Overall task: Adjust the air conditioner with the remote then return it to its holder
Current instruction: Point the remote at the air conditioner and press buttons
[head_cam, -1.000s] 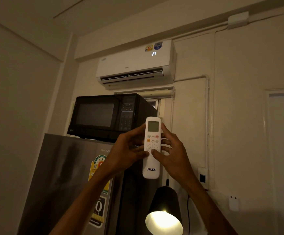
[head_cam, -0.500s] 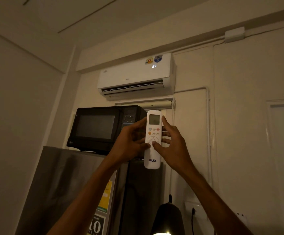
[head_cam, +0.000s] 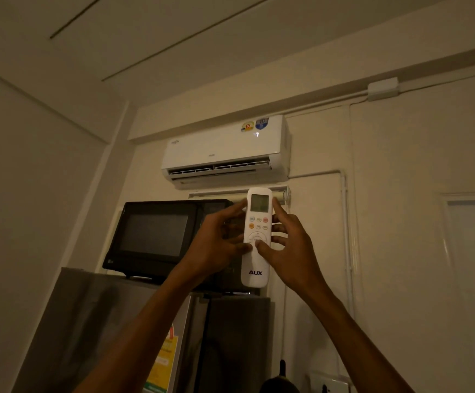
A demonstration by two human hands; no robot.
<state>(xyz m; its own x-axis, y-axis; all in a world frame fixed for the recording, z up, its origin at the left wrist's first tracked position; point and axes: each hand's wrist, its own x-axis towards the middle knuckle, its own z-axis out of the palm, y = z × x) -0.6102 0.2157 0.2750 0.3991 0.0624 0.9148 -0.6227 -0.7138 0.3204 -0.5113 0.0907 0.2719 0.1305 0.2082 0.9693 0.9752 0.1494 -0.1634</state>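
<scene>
Dim walls frame the air conditioner (head_cam: 225, 150); below it, the upright remote (head_cam: 257, 236) is clasped by left hand (head_cam: 216, 245) and right hand (head_cam: 290, 248), hiding part of the microwave (head_cam: 157, 236) atop the fridge (head_cam: 103, 321).

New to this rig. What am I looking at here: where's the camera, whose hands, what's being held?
There is no robot: a person wears one wide-angle camera on the head, so the single view looks out past their own arms, tilted up at a wall. Both hands hold a white remote upright: the left hand grips its left edge, the right hand its right edge, and both thumbs rest on the round button pad. It is aimed toward the white air conditioner mounted high on the wall. Below it a black microwave sits on a grey fridge. No remote holder shows in this view.
</scene>
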